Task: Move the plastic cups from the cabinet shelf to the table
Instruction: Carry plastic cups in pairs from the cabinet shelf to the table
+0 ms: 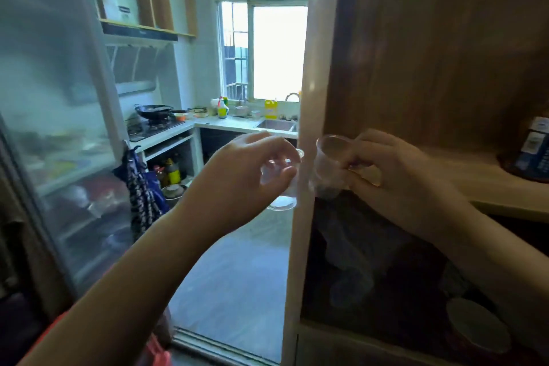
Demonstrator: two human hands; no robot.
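While both of my arms are raised in front of the wooden cabinet's pale upright frame point(303, 98), each hand carries one small clear plastic cup. My left hand point(249, 169) has its thumb and fingers curled around the left clear plastic cup point(282, 184), which hangs just left of the frame with its rim tipped toward the right and its base showing as a pale ring below my fingers. My right hand point(395, 169) pinches the right clear plastic cup point(329, 163) by its side wall, the open rim tilted up and to the left, in front of the cabinet's dark brown interior and just above the light wooden shelf board point(490, 184). The two cups sit near each other on either side of the frame, not touching. On the shelf at the far right stands a dark blue box with a white label point(534, 148). Lower in the cabinet, a round pale-rimmed bowl point(475, 327) rests in the dim compartment, though its contents are too blurred to tell. Beyond my left arm lies a kitchen with a black wok point(154, 111) on the stove, a yellow bottle point(271, 108) by the steel sink point(276, 125), and a bright window point(279, 50) behind.
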